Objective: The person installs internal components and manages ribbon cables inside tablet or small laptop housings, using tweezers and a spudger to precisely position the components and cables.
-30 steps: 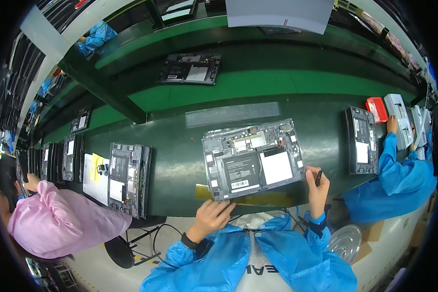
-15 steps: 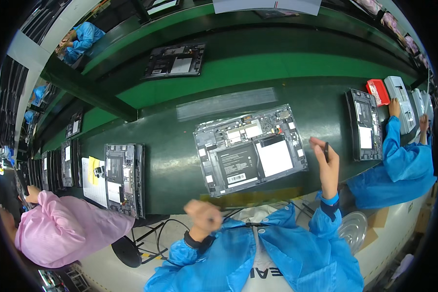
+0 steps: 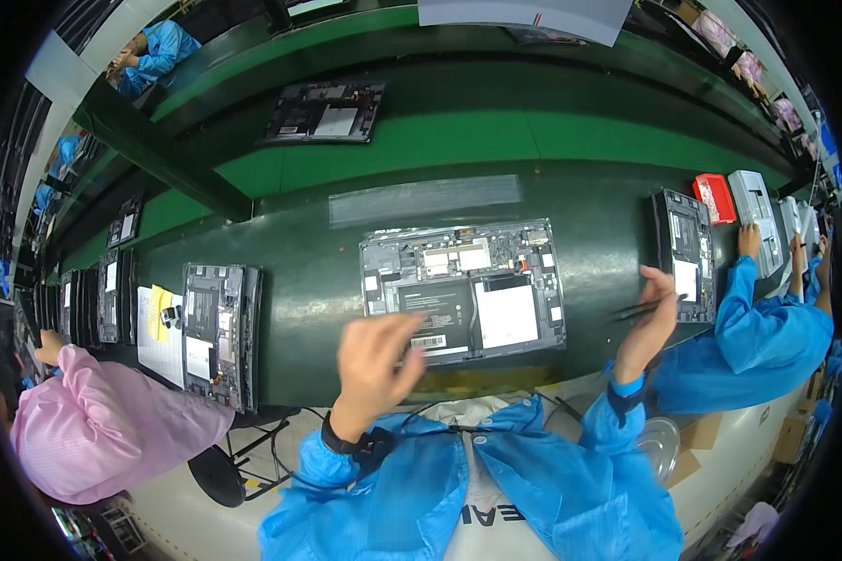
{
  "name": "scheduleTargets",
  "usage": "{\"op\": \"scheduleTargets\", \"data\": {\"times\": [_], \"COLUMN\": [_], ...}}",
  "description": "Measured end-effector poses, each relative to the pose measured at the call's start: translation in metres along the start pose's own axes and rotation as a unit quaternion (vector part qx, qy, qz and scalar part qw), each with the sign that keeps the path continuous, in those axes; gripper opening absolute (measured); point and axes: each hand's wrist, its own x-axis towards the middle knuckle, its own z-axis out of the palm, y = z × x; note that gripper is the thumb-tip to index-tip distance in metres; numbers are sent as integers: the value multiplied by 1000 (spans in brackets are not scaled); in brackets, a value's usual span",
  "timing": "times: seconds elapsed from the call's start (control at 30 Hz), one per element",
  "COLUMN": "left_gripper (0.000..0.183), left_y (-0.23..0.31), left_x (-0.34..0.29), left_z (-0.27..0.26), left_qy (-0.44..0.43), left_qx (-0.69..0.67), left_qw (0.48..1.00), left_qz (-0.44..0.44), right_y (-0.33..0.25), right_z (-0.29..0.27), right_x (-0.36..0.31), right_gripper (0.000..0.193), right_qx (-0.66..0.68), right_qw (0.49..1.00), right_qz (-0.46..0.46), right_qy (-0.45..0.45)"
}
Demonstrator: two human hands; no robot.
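An opened laptop base (image 3: 440, 297), with its dark battery, green-grey circuit board and white pad exposed, lies on the dark green bench in front of me. Over its lower left corner is my left hand (image 3: 372, 366), slightly blurred, fingers stretched out and thumb apart, with nothing seen in it. Whether it touches the base I cannot tell. Right of the base, my right hand (image 3: 653, 323) is raised above the bench edge. It grips dark thin tweezers (image 3: 634, 309), whose tips point left.
Stacked laptop bases stand at left (image 3: 217, 337) and right (image 3: 688, 257). Beyond lie a clear strip (image 3: 426, 201) and another laptop base (image 3: 326, 114). A red bin (image 3: 714, 198) is at right. Co-workers sit both sides, one in a pink sleeve (image 3: 112, 425), one in blue (image 3: 767, 327).
My left hand has moved up from the bench edge to the laptop base's corner. My right hand has shifted right and slightly down, tweezers now pointing left. The view has turned slightly.
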Motion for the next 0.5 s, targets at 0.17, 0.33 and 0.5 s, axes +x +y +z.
{"op": "scheduleTargets", "data": {"times": [0.17, 0.33, 0.5], "left_gripper": [34, 39, 39], "left_y": [21, 8, 6], "left_x": [51, 53, 52], "left_z": [35, 48, 50], "left_qy": [-117, -115, -100], "left_qx": [55, 85, 69], "left_qw": [980, 970, 970], "left_qz": [150, 197, 212], "right_y": [-27, -20, -31], "right_z": [40, 57, 61], "right_x": [2, 14, 26], "right_gripper": [23, 15, 18], "right_qx": [157, 40, -151], "right_qw": [962, 924, 844], "right_qz": [73, -106, -326], "right_qy": [-211, -366, -398]}}
